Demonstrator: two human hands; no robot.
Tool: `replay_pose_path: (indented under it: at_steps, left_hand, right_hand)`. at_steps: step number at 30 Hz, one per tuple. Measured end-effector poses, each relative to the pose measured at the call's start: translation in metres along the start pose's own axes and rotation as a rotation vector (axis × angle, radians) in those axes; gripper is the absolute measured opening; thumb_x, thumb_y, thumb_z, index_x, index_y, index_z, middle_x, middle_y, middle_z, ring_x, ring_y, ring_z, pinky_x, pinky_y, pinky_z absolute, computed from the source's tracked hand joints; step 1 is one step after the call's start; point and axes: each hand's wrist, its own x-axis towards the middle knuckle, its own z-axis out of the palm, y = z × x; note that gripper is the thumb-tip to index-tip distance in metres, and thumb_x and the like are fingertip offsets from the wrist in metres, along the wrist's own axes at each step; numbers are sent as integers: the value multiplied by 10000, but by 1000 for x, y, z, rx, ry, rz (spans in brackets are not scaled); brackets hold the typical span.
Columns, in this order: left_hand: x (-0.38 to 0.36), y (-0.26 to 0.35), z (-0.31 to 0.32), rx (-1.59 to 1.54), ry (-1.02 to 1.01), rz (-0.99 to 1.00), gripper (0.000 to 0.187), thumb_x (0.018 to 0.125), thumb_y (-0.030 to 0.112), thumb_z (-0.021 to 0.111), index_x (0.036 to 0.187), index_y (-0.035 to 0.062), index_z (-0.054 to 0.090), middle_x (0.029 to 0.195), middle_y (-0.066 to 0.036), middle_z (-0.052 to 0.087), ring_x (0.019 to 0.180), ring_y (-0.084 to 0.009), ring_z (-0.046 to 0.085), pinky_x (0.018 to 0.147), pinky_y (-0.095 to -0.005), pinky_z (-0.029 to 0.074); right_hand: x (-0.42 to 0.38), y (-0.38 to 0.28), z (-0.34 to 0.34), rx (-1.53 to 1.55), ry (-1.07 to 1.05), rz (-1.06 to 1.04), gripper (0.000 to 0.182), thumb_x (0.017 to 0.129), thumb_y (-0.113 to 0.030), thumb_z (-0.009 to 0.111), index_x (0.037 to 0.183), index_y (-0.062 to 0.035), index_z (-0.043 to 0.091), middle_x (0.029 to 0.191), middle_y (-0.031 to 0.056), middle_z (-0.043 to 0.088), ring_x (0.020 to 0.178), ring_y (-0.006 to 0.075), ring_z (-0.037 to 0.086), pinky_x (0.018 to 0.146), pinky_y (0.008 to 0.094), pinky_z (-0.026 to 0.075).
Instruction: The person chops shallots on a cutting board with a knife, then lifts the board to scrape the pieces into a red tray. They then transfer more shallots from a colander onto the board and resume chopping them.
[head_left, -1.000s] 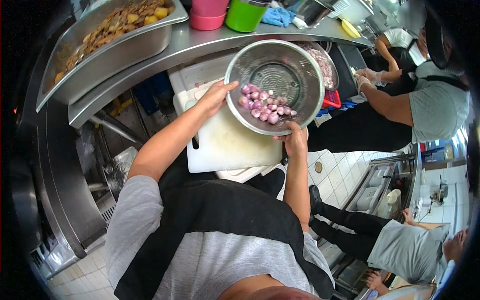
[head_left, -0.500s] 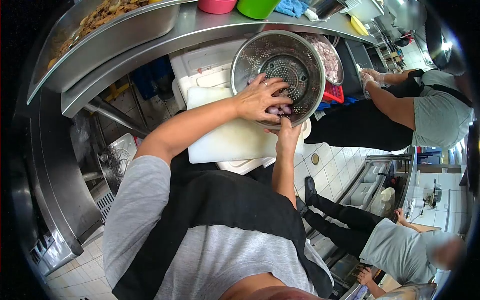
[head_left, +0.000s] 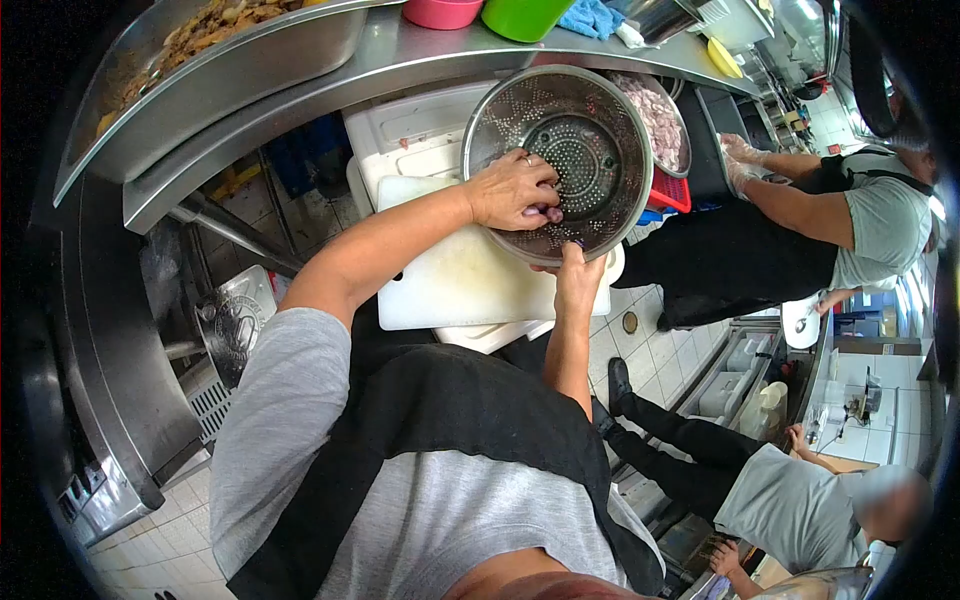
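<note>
A round steel colander (head_left: 585, 120) is tilted toward me above a white cutting board (head_left: 455, 285). My left hand (head_left: 512, 190) reaches inside it and is closed around several small purple shallots (head_left: 550, 213) at its lower wall. My right hand (head_left: 577, 275) grips the colander's near rim from below and holds it up. The rest of the colander's inside looks bare.
A steel shelf (head_left: 300, 100) above carries a food tray (head_left: 215, 60), a pink bowl (head_left: 440, 12) and a green cup (head_left: 520, 15). A second bowl of peeled shallots (head_left: 660, 115) sits behind. A gloved co-worker (head_left: 840, 220) stands at right; another person (head_left: 790, 490) crouches lower right.
My left hand left the colander's rim, went inside and closed over the shallots. The colander rose and tipped more toward me, and my fingers curled tighter in the last half second.
</note>
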Motion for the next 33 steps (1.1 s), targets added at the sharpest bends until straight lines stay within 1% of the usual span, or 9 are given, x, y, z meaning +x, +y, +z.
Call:
replay_pose_path:
  at_steps: [3, 6, 9, 11, 15, 20, 26, 29, 33]
  left_hand:
    - [-7, -7, -3, 50, -2, -15, 254, 787, 390, 688, 933, 183, 708, 1012, -45, 605, 998, -234, 586, 873, -435, 409]
    - [-9, -5, -10, 28, -103, -113, 262, 763, 338, 703, 942, 146, 703, 1028, -69, 610, 1030, -251, 587, 936, -424, 399]
    - [-10, -9, -11, 28, -104, -103, 269, 766, 347, 696, 942, 143, 703, 1030, -65, 611, 1018, -246, 589, 922, -421, 400]
    - [-10, -10, -15, 20, -138, -131, 259, 775, 340, 689, 935, 137, 701, 1029, -66, 614, 1016, -243, 591, 914, -419, 403]
    - [-19, -16, -20, 13, -3, -72, 206, 776, 291, 685, 887, 117, 678, 1005, -74, 609, 997, -268, 588, 860, -411, 449]
    - [-30, -31, -31, 19, 99, -92, 168, 740, 230, 695, 838, 101, 651, 1011, -83, 599, 981, -284, 587, 824, -407, 481]
    - [-40, -29, -48, 97, 159, -31, 155, 761, 147, 660, 892, 77, 617, 1083, -109, 564, 996, -297, 576, 845, -425, 488]
    - [-49, -31, -54, 114, 170, -116, 172, 790, 109, 630, 950, 57, 593, 1084, -120, 548, 1002, -312, 569, 857, -436, 488]
    - [-59, -39, -54, 41, 78, -300, 123, 829, 97, 593, 932, 30, 594, 994, -120, 559, 981, -336, 574, 879, -436, 501]
  right_hand:
    - [2, -2, 0, -3, 14, -28, 394, 849, 6, 439, 1240, 51, 432, 1017, 189, 635, 723, 272, 697, 480, 361, 616]
    - [5, -4, -4, 12, -25, 20, 637, 787, 43, 446, 1404, 23, 294, 1153, 217, 551, 725, 237, 656, 462, 325, 595]
    - [8, 0, -9, -77, 14, -80, 637, 780, 42, 443, 1403, 27, 306, 1182, 210, 547, 838, 253, 653, 530, 328, 601]
    - [-1, -26, 0, -53, 19, 70, 638, 776, 41, 444, 1402, 28, 318, 1209, 204, 543, 960, 264, 624, 633, 328, 590]
    - [14, 9, -13, -107, 39, -74, 648, 774, 46, 440, 1410, 18, 318, 1208, 208, 547, 960, 264, 626, 631, 327, 585]
    - [3, -28, -2, -68, 52, -18, 714, 771, 63, 427, 1460, -24, 258, 1197, 219, 556, 776, 250, 664, 463, 331, 583]
    - [2, -32, 1, -157, 79, -123, 780, 780, 55, 431, 1513, -50, 186, 1207, 226, 556, 792, 267, 670, 461, 331, 580]
    - [8, -21, -1, -214, 146, -266, 652, 776, 53, 417, 1415, -9, 306, 1083, 182, 577, 634, 216, 651, 403, 303, 555]
    - [13, -15, -11, -321, 157, -320, 673, 775, 46, 432, 1433, -11, 305, 1137, 192, 587, 760, 252, 676, 536, 338, 575]
